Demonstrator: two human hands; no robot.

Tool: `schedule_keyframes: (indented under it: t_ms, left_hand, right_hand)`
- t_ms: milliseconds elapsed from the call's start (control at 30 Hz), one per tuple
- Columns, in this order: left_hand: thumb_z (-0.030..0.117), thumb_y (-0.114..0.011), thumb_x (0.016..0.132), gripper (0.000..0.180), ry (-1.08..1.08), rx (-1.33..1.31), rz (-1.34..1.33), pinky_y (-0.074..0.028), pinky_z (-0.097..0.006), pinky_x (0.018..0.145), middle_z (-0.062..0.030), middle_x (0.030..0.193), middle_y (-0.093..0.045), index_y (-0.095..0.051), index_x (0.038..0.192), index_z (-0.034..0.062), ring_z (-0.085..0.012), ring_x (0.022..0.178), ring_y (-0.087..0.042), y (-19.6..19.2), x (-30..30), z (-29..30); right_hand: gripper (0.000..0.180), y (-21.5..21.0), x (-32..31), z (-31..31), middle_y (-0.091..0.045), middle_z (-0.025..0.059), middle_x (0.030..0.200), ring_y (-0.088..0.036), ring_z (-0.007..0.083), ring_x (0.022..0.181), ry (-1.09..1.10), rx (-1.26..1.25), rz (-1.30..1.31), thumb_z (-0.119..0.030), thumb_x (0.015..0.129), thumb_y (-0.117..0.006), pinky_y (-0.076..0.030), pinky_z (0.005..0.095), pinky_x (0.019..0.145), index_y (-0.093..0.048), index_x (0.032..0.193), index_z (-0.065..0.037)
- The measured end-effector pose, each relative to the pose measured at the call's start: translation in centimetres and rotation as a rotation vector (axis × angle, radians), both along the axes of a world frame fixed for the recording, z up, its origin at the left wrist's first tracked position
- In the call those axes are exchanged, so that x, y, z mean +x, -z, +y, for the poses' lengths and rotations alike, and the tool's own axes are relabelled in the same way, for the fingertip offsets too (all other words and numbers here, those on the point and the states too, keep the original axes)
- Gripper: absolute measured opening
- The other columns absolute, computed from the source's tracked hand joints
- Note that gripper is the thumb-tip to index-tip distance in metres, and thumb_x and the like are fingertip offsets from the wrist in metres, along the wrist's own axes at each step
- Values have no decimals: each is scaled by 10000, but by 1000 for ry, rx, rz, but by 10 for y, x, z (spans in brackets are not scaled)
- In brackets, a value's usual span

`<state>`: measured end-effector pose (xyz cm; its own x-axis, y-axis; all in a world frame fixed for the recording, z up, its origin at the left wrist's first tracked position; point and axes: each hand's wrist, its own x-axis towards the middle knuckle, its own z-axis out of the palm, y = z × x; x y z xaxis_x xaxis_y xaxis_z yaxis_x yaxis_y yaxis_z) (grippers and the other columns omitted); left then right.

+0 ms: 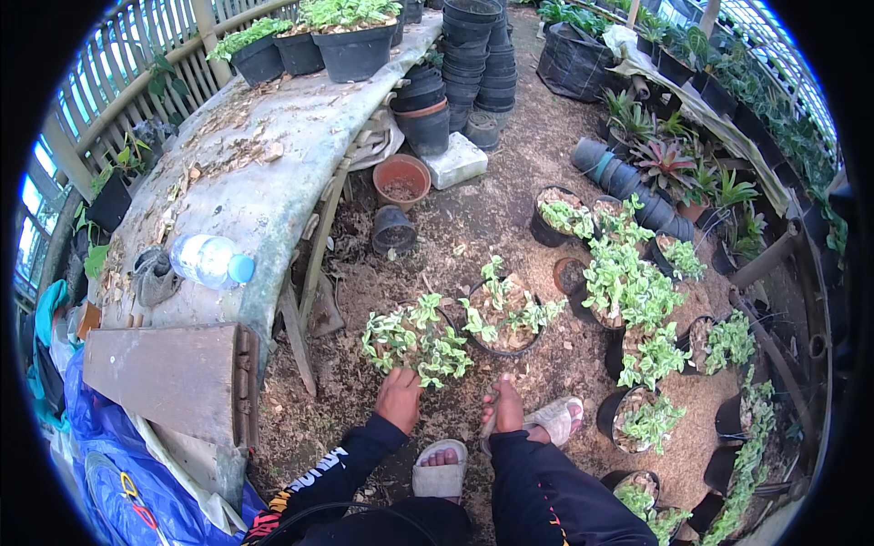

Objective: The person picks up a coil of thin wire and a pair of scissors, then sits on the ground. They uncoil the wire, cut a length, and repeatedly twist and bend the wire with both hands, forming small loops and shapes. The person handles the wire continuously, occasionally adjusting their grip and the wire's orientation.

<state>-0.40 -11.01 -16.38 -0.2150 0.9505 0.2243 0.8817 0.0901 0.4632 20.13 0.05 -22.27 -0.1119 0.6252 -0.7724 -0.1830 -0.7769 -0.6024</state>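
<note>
My left hand is at the near edge of a potted plant with green-and-white variegated leaves. Its fingers curl in at the leaves, which hide the fingertips and most of the pot. To the right, my right hand is closed, held low just in front of a second potted plant. What it holds, if anything, I cannot make out. That second plant stands in a round black pot with pale wood chips on top and leafy stems around its rim. Both plants sit on the ground before my sandalled feet.
More variegated plants crowd the right side. On the left is a bench with a plastic bottle and a wooden board. Beyond are a terracotta pot, a white block and stacked black pots.
</note>
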Motion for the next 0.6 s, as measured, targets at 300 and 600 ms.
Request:
schedule_keyframes:
  t_ms: [300, 600]
  left_hand:
    - [-23, -668, 709, 187, -80, 58, -4, -481, -455, 895, -168, 1132, -637, -656, 878, 54, -359, 1073, -571, 5, -36, 26]
    - [-16, -681, 735, 189, -168, 46, 85, -497, -449, 920, -112, 999, -638, -732, 897, 68, -335, 1080, -568, 29, -84, 127]
  right_hand:
    - [314, 25, -7, 91, -696, 168, 760, -516, 144, 414, -34, 364, -172, -189, 963, -630, -413, 294, 336, -484, 1192, -30]
    - [145, 8, 20, 57, -692, 114, 701, -534, 141, 427, -123, 461, -188, -116, 931, -639, -442, 297, 379, -581, 1001, -4]
